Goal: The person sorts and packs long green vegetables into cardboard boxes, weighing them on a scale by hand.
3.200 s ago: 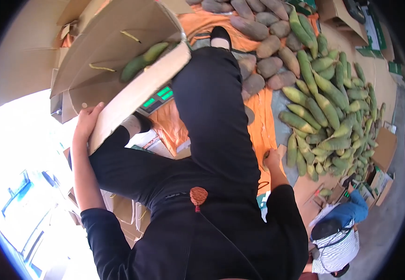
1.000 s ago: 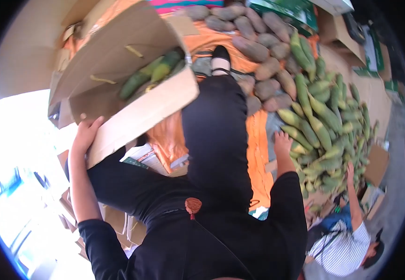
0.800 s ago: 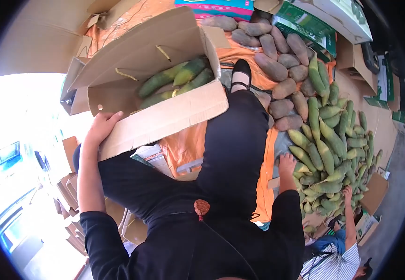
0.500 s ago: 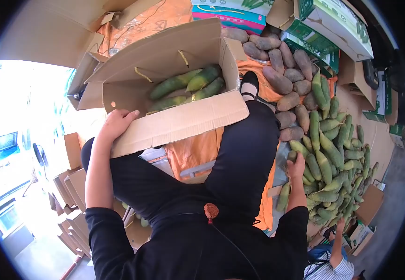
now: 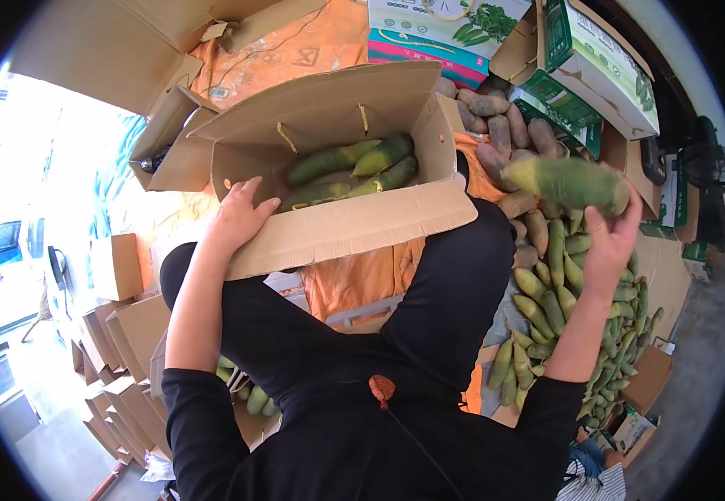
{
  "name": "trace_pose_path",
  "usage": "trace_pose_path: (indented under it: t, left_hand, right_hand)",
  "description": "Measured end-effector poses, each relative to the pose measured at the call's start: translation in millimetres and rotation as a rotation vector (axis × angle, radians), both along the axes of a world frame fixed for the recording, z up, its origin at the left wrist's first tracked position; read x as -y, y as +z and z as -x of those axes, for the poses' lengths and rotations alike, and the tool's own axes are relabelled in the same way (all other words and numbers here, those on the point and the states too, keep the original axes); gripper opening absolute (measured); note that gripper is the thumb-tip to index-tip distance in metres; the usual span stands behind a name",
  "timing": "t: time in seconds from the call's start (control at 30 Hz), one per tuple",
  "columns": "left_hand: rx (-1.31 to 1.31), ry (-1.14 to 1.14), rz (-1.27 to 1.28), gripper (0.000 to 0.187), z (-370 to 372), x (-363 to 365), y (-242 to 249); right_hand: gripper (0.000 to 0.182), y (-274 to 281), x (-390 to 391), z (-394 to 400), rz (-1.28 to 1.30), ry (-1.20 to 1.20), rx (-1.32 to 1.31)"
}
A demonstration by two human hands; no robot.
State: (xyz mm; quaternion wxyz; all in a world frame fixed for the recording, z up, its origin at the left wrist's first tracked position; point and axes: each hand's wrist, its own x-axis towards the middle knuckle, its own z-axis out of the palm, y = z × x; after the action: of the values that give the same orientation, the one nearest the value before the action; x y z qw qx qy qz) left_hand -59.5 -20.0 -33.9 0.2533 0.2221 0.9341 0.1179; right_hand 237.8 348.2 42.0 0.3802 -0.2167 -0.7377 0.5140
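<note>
An open cardboard box (image 5: 354, 224) with yellow cord loops rests across my lap, holding several green radishes (image 5: 329, 164). My left hand (image 5: 241, 215) is closed over its near left corner, fingers at the rim. Raised to the right of the box, my right hand (image 5: 615, 238) grips the thick end of a large green radish (image 5: 567, 182). That radish lies nearly level, its yellowish end pointing toward the box. Below my right hand spreads a big heap of green radishes (image 5: 621, 338), partly covered by my forearm.
Purplish-brown radishes (image 5: 509, 125) lie on an orange sheet (image 5: 296, 50) beyond my knee. Printed green-and-white boxes (image 5: 605, 63) stand at the back right. Folded cartons (image 5: 133, 334) are stacked at the left. Another person's striped clothing (image 5: 596, 484) shows at the lower right.
My right hand has lifted a green radish from the heap, up and to the right of the box. My left hand stays on the box corner. The view has shifted slightly.
</note>
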Motion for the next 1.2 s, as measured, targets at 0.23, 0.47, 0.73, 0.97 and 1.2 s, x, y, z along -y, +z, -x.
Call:
trace_pose_path:
  t: [0.23,0.47,0.73,0.97,1.2]
  left_hand:
    - [-0.044,-0.027,0.02,0.066,-2.0,-2.2,5.7]
    - [-0.037,-0.023,0.016,0.067,1.5,-0.1,0.3]
    - [0.019,-0.034,-0.003,0.065,5.0,-2.4,0.3]
    - [0.01,-0.038,0.039,0.061,6.7,-0.9,-4.2]
    - [0.012,-0.031,0.017,0.059,7.1,-1.5,-4.9]
  right_hand:
    - [0.052,42.1,54.8,128.0,-0.113,0.502,0.046]
    - [0.049,-29.2,129.3,219.7,-0.65,0.807,0.426]
    - [0.07,-34.6,161.8,232.9,-0.576,0.892,0.644]
    - [0.044,-3.5,45.9,135.1,-0.022,0.562,0.362]
    - [0.035,-148.8,-48.4,-67.8,0.034,-0.1,0.649]
